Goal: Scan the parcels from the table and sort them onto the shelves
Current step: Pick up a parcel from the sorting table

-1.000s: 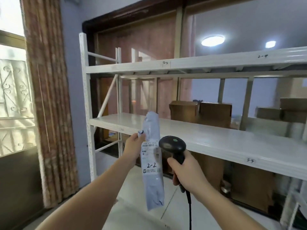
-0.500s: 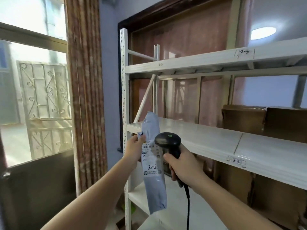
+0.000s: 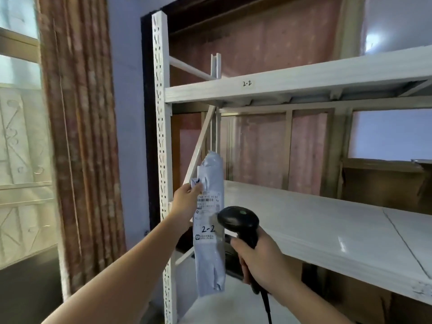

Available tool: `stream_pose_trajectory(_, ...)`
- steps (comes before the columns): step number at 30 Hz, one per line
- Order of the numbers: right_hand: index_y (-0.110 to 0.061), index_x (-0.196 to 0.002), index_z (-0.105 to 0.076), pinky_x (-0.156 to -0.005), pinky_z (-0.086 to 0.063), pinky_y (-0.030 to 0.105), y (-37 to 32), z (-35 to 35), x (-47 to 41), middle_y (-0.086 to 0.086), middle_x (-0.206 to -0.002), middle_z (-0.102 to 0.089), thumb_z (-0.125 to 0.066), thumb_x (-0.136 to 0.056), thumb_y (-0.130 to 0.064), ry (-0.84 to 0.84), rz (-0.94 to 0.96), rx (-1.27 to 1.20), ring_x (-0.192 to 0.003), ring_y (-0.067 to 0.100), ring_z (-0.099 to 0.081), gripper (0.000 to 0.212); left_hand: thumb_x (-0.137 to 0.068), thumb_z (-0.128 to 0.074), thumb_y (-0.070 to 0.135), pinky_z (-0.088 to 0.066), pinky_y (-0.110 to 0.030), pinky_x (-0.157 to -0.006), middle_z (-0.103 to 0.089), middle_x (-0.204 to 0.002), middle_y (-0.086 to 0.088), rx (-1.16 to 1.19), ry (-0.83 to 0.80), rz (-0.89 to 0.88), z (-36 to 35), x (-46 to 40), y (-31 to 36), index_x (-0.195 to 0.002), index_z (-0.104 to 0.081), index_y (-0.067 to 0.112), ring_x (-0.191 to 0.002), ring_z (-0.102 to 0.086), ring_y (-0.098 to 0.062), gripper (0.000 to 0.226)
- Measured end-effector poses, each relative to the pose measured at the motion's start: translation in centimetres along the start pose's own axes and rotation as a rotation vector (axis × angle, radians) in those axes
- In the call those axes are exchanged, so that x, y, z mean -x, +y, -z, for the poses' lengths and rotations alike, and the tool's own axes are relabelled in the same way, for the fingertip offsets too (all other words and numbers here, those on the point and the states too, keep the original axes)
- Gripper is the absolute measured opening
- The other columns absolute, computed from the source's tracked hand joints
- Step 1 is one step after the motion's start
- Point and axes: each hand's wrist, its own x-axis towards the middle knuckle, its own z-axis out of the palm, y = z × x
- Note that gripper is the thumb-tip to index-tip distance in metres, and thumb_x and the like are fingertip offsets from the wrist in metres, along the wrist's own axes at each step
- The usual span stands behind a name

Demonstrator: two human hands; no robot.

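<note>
Since the earlier frames the view has swung left and closed in on the rack's end upright (image 3: 161,136), so that a shelf edge marked "2-2" (image 3: 247,83) now shows overhead; the two hands have kept their relative pose. The left hand (image 3: 187,202) pinches the upper left edge of a grey poly-mailer parcel (image 3: 210,230), which hangs upright in front of the middle shelf (image 3: 315,220). The right hand (image 3: 259,258) is wrapped around the grip of a black corded barcode scanner (image 3: 238,219), whose head sits just beside the parcel's label, touching or nearly so.

Writing: the printed shipping label carries a barcode and small text too blurred to read; below it "2-2" is handwritten in black marker, matching the upper shelf's mark.

Progress, as a judgement: this parcel appears scanned or about to be, and its destination is identified; placing it on the upper shelf remains. Brown cardboard boxes (image 3: 383,183) already stand on the middle shelf. The table and any remaining parcels are out of view.
</note>
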Motion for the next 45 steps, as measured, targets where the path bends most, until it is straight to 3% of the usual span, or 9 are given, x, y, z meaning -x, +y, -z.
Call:
stream_pose_trajectory(11, -0.013, -0.090, -0.055, -0.055, -0.050, 0.039, -1.8, -2.7, -10.9, 0.008, -0.056, -0.054, -0.060, -0.095, -0.020, 0.221, -0.104, 0.036, -0.046, 0.026, -0.051, 0.010, -0.096, -0.061, 0.037, -0.051, -0.042, -0.073, -0.067, -0.087, -0.017, 0.075, -0.198, 0.089, -3.3, -20.3, -2.7, -0.101, -0.071, 0.009, -0.078, -0.064, -0.028, 0.030)
stream_pose_trajectory(16, -0.011, -0.095, -0.056, -0.057, -0.054, 0.040, -1.6, -2.6, -13.7, 0.007, -0.057, -0.055, -0.060, -0.095, -0.021, 0.309, -0.196, 0.079, -0.046, 0.026, -0.052, 0.010, -0.104, -0.055, 0.020, -0.055, -0.045, -0.090, -0.068, -0.092, -0.009, -0.004, -0.238, 0.160, -6.8, -27.3, -3.3, -0.116, -0.066, 0.005, -0.088, -0.067, -0.028, 0.021)
stream_pose_trajectory(21, -0.014, -0.099, -0.056, -0.059, -0.056, 0.039, -1.4, -1.5, -16.1, 0.010, -0.058, -0.057, -0.060, -0.097, -0.021, 0.325, -0.278, 0.105, -0.046, 0.025, -0.055, 0.008, -0.104, -0.056, 0.005, -0.042, -0.030, -0.066, -0.054, -0.078, -0.009, -0.063, -0.247, 0.139, -9.5, -32.7, -3.8, -0.077, -0.056, 0.007, -0.067, -0.049, -0.019, 0.027)
stream_pose_trajectory(26, -0.019, -0.097, -0.062, -0.052, -0.050, 0.027, 0.0, -0.6, -17.9, 0.005, -0.055, -0.058, -0.069, -0.091, -0.023, 0.386, -0.357, 0.074, -0.046, 0.016, -0.057, 0.010, -0.107, -0.050, 0.011, -0.050, -0.039, -0.080, -0.069, -0.110, -0.023, -0.229, -0.246, 0.086, -11.7, -38.1, -4.8, -0.127, -0.065, -0.010, -0.104, -0.067, -0.040, 0.032)
stream_pose_trajectory(30, -0.018, -0.094, -0.062, -0.048, -0.046, 0.024, 1.0, -0.2, -18.9, 0.006, -0.055, -0.056, -0.069, -0.091, -0.023, 0.374, -0.351, 0.055, -0.042, 0.013, -0.053, 0.009, -0.110, -0.043, 0.011, -0.050, -0.040, -0.104, -0.063, -0.138, -0.022, -0.440, -0.258, 0.057, -12.7, -39.2, -7.1, -0.140, -0.058, -0.005, -0.130, -0.060, -0.039, 0.037)
stream_pose_trajectory(35, -0.018, -0.091, -0.058, -0.053, -0.050, 0.034, 1.9, -0.1, -20.0, 0.006, -0.054, -0.055, -0.063, -0.094, -0.023, 0.338, -0.328, 0.112, -0.043, 0.020, -0.053, 0.008, -0.108, -0.048, 0.011, -0.050, -0.039, -0.072, -0.068, -0.107, -0.020, -0.509, -0.280, 0.081, -13.6, -39.8, -10.0, -0.130, -0.061, -0.008, -0.081, -0.063, -0.030, 0.032)
stream_pose_trajectory(39, -0.018, -0.086, -0.054, -0.059, -0.054, 0.036, 1.8, -0.3, -20.0, 0.001, -0.052, -0.055, -0.059, -0.096, -0.023, 0.333, -0.292, 0.174, -0.042, 0.021, -0.055, 0.013, -0.104, -0.052, 0.016, -0.050, -0.036, -0.067, -0.060, -0.123, -0.017, -0.677, -0.306, -0.068, -12.6, -38.3, -9.2, -0.141, -0.050, 0.002, -0.085, -0.060, -0.025, 0.039)
stream_pose_trajectory(42, -0.017, -0.084, -0.053, -0.055, -0.052, 0.034, 1.5, -1.0, -19.5, 0.003, -0.054, -0.055, -0.058, -0.096, -0.022, 0.376, -0.288, 0.210, -0.043, 0.023, -0.055, 0.014, -0.101, -0.056, 0.026, -0.057, -0.041, -0.091, -0.058, -0.139, -0.016, -0.738, -0.390, -0.284, -12.7, -36.4, -7.5, -0.146, -0.053, 0.012, -0.110, -0.066, -0.034, 0.047)
stream_pose_trajectory(45, -0.017, -0.085, -0.052, -0.047, -0.048, 0.030, 0.9, -1.5, -18.0, 0.004, -0.056, -0.055, -0.058, -0.096, -0.021, 0.442, -0.284, 0.207, -0.044, 0.023, -0.055, 0.013, -0.102, -0.064, 0.032, -0.056, -0.040, -0.099, -0.061, -0.135, -0.010, -0.611, -0.585, -0.367, -13.9, -32.1, -5.1, -0.143, -0.057, 0.014, -0.108, -0.066, -0.028, 0.046)
